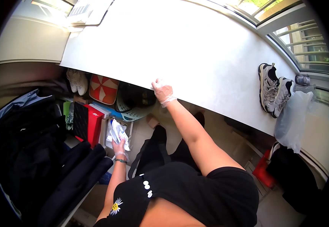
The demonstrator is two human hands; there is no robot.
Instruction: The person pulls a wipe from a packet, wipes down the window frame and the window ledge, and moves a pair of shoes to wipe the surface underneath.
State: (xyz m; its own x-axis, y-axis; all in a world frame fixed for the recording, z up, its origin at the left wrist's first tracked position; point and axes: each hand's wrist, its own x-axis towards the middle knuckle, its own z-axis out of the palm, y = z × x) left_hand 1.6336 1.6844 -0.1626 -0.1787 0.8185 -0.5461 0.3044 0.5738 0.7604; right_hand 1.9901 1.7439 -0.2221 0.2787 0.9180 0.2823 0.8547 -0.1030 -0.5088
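My left hand (119, 146), in a clear plastic glove and with a dark bracelet at the wrist, is closed on a crumpled white plastic packet (118, 131) with some blue print. The packet is held low, beside the boxes on the left. My right hand (162, 90), also in a clear glove, lies at the front edge of the white tabletop (194, 60). Its fingers are curled in, and whatever they may hold is hidden.
Grey sneakers (272, 90) and a translucent plastic bag (295, 117) are at the right end of the tabletop. Under it, white shoes (77, 81) stand by a basket (134, 111). Dark clothes (28, 151) pile up at left, near a red box (93, 125).
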